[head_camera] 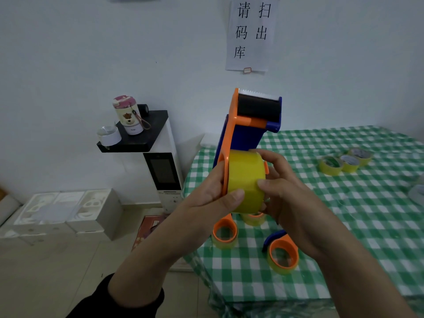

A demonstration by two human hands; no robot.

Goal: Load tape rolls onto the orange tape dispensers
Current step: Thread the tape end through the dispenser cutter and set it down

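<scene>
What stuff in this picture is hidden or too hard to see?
Head view:
1. The orange tape dispenser, lower half: hidden behind the yellow tape roll and the left hand.
2. The roll's hole: covered by the right hand.
3. A pale thing at the table's right edge: cut off by the frame.
4. A red item on the floor: blurred, partly behind the left arm.
</scene>
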